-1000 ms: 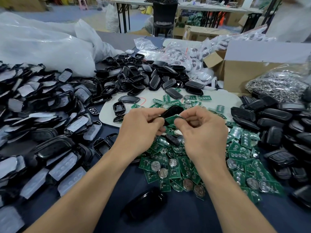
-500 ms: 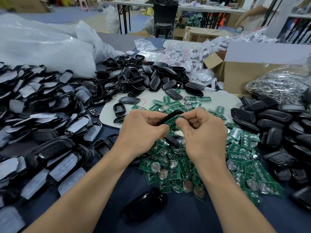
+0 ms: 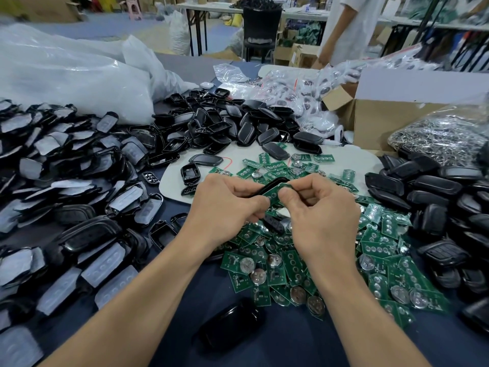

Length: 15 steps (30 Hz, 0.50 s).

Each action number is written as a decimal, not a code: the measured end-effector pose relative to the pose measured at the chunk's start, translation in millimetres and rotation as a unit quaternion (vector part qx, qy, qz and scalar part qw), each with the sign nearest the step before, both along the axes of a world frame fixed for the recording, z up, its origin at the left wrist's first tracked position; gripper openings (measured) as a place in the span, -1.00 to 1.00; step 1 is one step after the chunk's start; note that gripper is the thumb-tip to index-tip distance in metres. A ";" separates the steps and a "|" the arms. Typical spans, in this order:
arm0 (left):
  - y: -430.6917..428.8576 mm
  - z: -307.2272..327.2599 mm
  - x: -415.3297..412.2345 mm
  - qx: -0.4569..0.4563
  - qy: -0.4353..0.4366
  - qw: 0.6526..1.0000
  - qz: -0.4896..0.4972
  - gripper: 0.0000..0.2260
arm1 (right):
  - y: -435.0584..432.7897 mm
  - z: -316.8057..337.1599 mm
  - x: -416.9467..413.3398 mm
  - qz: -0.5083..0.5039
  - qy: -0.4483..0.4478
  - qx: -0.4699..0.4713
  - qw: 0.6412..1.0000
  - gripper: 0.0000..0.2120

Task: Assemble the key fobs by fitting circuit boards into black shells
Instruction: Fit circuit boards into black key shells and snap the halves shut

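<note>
My left hand [image 3: 227, 207] grips a black key fob shell [image 3: 271, 183] above the middle of the table. My right hand [image 3: 320, 210] pinches a green circuit board [image 3: 276, 191] with thumb and fingers, holding it against the open face of that shell. Both hands meet over a heap of loose green circuit boards [image 3: 304, 260] with round coin cells. Most of the held shell is hidden by my fingers.
Black shells lie in piles at the left [image 3: 79, 194], back [image 3: 225, 128] and right [image 3: 449, 207]. One glossy shell [image 3: 230, 327] lies near the front edge. A cardboard box [image 3: 397, 115], a bag of metal parts [image 3: 444, 139] and white plastic bags [image 3: 66, 75] stand behind. A person [image 3: 352, 27] stands at the back.
The shell has tilted flatter in my left hand and the board sits closer against it. The view has lifted slightly, and a person has come into sight at the back.
</note>
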<state>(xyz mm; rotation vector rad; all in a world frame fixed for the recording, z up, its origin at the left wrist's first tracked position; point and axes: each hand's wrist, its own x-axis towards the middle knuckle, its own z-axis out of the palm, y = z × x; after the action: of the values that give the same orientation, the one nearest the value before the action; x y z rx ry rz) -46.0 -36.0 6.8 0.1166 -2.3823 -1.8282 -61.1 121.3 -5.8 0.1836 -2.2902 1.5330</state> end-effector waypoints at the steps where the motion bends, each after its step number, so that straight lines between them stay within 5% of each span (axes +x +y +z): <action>1: 0.2 0.6 0.3 0.004 0.000 1.000 -0.001 -0.73 | -0.1 0.2 0.2 -0.001 -0.002 -0.003 1.000 -0.80; 15: 1.1 1.0 2.1 0.012 0.011 1.000 0.007 -0.71 | -3.6 3.1 2.4 -0.035 -0.012 -0.024 0.999 -0.77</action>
<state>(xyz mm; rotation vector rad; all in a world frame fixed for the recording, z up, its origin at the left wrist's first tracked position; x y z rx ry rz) -43.8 -34.9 7.8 0.1131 -2.3383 -1.8438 -58.7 117.7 -2.8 0.0707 -2.2509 1.5616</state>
